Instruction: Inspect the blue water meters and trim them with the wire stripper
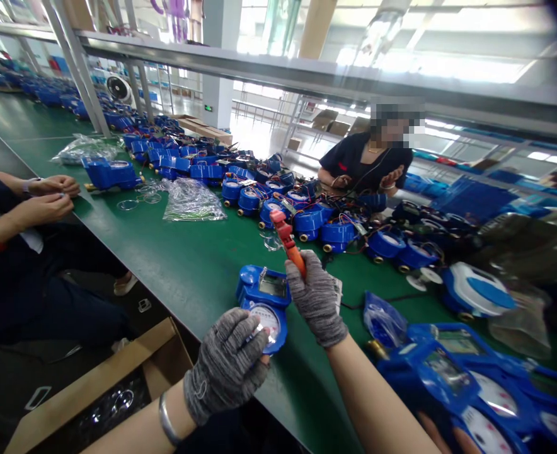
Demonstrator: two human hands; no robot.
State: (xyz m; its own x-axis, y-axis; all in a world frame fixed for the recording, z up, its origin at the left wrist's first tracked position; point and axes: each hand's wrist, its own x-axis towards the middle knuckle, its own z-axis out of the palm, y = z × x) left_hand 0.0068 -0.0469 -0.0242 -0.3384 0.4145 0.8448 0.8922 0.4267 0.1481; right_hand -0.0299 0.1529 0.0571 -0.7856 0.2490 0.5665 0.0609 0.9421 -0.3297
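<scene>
A blue water meter (275,339) with a round white dial and a small display window lies near the green table's front edge. My left hand (231,362), in a grey knit glove, curls over the dial's near left side. Its fingertips press at the rim; whether a thin clear part is under them I cannot tell. My right hand (317,299), also gloved, is raised just right of the meter. Its fingers wrap round the orange handle of a short tool (288,243) with a notched red head, pointing up and away. The tool is apart from the meter.
Rows of blue meters with wires (264,202) span the table. Clear rings (150,195) and a plastic bag (193,200) lie left. Stacked meters (448,372) stand right, bare fingers beneath. One co-worker (370,157) is opposite, another's hands (54,195) left. A carton (165,353) sits below.
</scene>
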